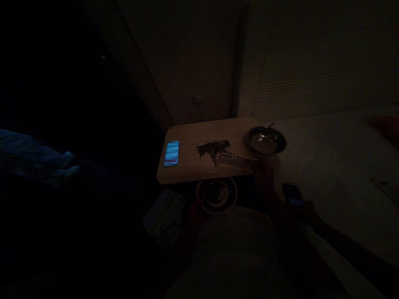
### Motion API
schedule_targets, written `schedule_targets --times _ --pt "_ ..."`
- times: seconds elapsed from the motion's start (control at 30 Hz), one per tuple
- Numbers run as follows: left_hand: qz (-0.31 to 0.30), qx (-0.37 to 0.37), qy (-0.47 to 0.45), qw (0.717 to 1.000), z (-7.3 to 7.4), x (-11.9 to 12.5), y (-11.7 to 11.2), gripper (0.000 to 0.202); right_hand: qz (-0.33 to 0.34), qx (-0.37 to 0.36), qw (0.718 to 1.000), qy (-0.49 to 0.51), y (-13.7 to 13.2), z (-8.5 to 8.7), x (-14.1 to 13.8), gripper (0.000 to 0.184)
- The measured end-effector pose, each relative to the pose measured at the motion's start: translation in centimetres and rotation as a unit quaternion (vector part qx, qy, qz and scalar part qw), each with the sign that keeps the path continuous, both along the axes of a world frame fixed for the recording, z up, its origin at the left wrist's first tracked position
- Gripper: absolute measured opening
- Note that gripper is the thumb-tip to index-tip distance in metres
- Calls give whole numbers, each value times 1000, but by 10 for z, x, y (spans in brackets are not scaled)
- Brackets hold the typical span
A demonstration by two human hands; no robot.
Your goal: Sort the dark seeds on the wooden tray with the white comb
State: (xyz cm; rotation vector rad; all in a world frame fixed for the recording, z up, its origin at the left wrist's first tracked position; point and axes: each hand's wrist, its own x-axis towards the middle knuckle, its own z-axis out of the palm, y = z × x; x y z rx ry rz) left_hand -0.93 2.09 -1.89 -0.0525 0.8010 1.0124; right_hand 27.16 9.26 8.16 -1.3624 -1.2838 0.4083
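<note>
In dim light, my right hand (262, 168) grips one end of a long, flat, comb-like tool (238, 159) with a row of pale marks along it. The tool's far end lies at the edge of a spread of small dark bits, like seeds or leaf crumbs (213, 148), on a small wooden table (187, 172). Below the table's near edge, my left hand (196, 211) holds the rim of a round bowl (233, 203). Dark contents cover part of the bowl's bottom. Shadow hides most of my fingers.
A lit phone (171, 153) lies on the table's left. A shiny metal bowl (266, 140) with a handle sticking out stands on the right. Another person's hand (308, 207) holds a phone (293, 196). A pale box-like thing (165, 218) is below left; a wall socket (195, 98) is behind.
</note>
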Motion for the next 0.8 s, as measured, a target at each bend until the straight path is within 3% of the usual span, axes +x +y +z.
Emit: schedule_targets --times 0.13,0.33,0.63,0.8 --pt "-11 -2 6 1000 -1 -1 0 43 -6 -3 1000 13 -1 4 -3 19" --pt "2 22 -3 1000 12 6 -1 35 -8 2 1000 12 -4 12 -5 17" --pt "15 24 -17 999 14 9 -1 40 -17 29 996 83 -1 3 -1 17" --pt "12 16 2 1000 15 11 -1 37 -15 26 997 66 -1 -1 0 16"
